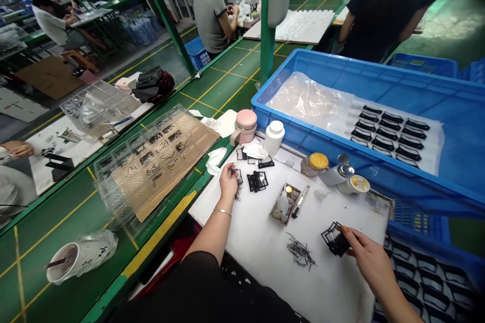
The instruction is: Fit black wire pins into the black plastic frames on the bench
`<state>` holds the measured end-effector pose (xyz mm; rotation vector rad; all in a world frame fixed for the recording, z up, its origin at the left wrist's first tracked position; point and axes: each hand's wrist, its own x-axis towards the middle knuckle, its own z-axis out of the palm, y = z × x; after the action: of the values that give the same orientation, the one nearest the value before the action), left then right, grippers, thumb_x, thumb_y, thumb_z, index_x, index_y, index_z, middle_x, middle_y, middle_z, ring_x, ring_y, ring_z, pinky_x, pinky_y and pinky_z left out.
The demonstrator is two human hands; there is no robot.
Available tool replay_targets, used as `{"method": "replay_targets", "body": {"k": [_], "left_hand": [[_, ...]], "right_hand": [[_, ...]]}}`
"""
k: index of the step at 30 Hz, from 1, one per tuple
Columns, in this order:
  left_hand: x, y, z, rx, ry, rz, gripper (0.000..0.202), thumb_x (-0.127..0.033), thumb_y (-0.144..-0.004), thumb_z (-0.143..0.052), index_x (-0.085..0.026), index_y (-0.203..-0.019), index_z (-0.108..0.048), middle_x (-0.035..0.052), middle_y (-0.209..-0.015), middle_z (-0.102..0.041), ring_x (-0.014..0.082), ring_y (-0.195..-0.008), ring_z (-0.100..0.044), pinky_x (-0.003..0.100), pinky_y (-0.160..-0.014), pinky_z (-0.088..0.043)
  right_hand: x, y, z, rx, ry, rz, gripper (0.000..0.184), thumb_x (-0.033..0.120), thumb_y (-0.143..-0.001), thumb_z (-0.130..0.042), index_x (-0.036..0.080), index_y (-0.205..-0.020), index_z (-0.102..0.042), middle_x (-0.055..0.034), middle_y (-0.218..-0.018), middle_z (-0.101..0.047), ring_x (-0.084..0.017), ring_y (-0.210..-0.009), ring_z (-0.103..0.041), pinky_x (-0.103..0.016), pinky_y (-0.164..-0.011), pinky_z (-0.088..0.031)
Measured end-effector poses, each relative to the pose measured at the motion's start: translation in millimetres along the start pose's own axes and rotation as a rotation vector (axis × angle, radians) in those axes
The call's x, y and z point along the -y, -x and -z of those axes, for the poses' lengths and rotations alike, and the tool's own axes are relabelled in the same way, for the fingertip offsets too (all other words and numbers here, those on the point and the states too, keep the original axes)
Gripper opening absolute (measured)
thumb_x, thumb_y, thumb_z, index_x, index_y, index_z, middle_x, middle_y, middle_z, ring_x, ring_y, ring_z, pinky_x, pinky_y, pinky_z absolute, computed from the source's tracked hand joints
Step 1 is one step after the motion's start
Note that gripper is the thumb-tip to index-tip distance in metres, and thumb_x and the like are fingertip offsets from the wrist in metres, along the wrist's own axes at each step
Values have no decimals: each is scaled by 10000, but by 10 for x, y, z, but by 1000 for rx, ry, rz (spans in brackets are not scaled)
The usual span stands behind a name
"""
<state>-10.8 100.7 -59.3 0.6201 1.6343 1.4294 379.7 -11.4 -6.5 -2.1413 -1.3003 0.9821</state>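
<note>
Right hand (364, 249) holds black framework (339, 245) at four o'clock on white worktop (337, 290); left hand (228, 181) at ten o'clock, grip indeterminable.

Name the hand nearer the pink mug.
Left. The left hand is a little in front of the pink mug; the right hand is much farther off, in front and to the right.

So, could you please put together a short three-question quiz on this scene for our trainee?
1. What does the right hand hold?
2. True or false: the left hand is nearer than the right to the pink mug.
3. Which lie in a loose pile on the white tabletop: a) thin black strands, b) blue bottle caps, c) wooden spoons?

Key: 1. Black frame-like parts; 2. True; 3. a
</note>
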Motion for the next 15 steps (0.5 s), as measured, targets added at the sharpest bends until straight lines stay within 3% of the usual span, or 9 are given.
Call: {"method": "replay_targets", "body": {"k": [4,9,12,15], "left_hand": [[-31,-179,-109,123,-58,1,217,-244,-937,-600,-110,-1108,-594,80,-1081,-594,187,-977,-594,382,-882,-521],[-226,-271,-142,221,-105,-33,162,-243,-920,-617,-117,-1020,-635,90,-1148,-590,216,-1121,-537,444,-1016,-431],[-416,-146,1,203,-94,-35,162,-205,-880,-642,-136,-1027,-637,91,-1247,-549,230,-1239,-450,444,-1089,-351],[-557,246,151,231,-57,39,194,-220,-842,-659,-135,-1012,-621,92,-1139,-602,221,-1180,-501,388,-1079,-352]], "right_hand": [[71,107,-47,107,12,-40,566,690,-713,-540,206,-891,-774,-58,-781,-737,-253,-528,-656,-356,-518,-536],[283,302,-164,215,-7,-6,599,694,-737,-519,182,-940,-755,-52,-756,-726,-230,-572,-641,-325,-564,-535],[488,425,-192,253,-31,81,575,668,-772,-525,168,-956,-741,-59,-792,-729,-221,-613,-646,-307,-592,-543],[747,507,-219,264,6,246,468,589,-854,-525,190,-991,-726,-56,-917,-735,-228,-788,-681,-289,-697,-544]]}}
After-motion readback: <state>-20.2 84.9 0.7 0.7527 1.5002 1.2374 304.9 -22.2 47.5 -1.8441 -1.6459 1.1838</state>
